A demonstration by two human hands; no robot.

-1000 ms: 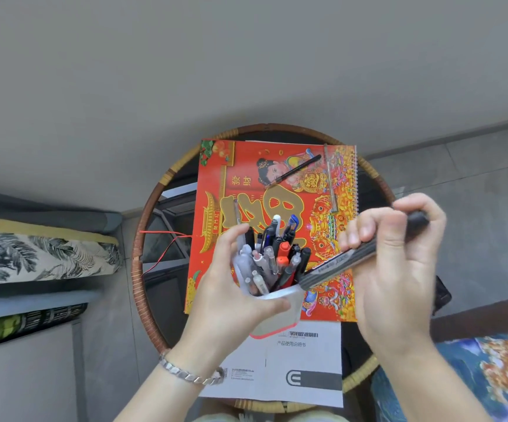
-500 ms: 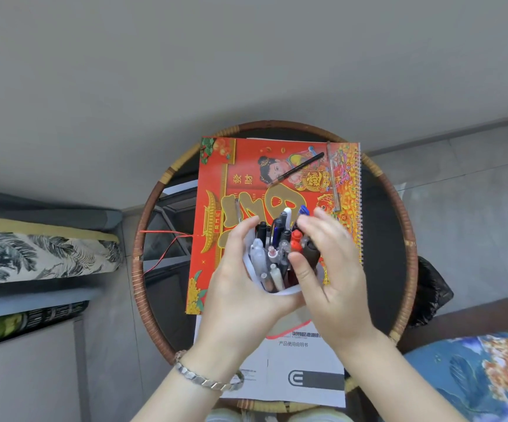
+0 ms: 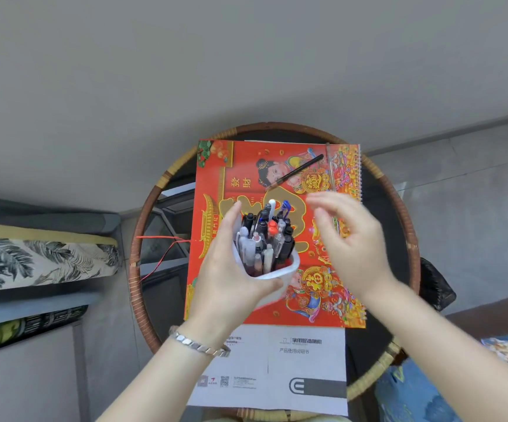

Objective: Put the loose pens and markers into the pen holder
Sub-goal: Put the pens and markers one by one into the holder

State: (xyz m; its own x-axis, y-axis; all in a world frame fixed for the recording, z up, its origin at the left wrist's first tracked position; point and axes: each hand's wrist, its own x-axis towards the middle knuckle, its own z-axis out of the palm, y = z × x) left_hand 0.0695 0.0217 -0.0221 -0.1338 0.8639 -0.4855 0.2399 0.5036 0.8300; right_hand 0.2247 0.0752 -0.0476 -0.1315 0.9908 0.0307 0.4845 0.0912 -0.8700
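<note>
Head view only. Left hand (image 3: 231, 278) has its grip clamped around the white pen holder (image 3: 277, 271), held up over the lower-middle of the red calendar (image 3: 246, 166); thumb on the holder's near wall, fingers on its far-left side. Holder is packed with pens and markers (image 3: 265, 239), caps up. Right hand (image 3: 350, 239) hovers just right of the holder, fingers apart, nothing in it, motion-blurred. Two loose items left on the calendar: a black pen (image 3: 297, 171) lying diagonal across its upper-middle, and a thin pale stick-like pen (image 3: 331, 175) running along its right edge by the spiral binding; hard to tell exactly what that one is. Calendar sits on a round rattan-rimmed glass table (image 3: 146, 214), with a white printed manual (image 3: 277, 360) below the calendar. Handling, my read: both pens light, rigid, smooth, so they'll roll on the glossy cover; pinch mid-barrel with thumb and two fingers. Holder looks like thin plastic and is top-heavy when this full, so keep the left grip low on the wall and upright. Little gap left inside, so feed the next pen tip-first into a visible slot.
</note>
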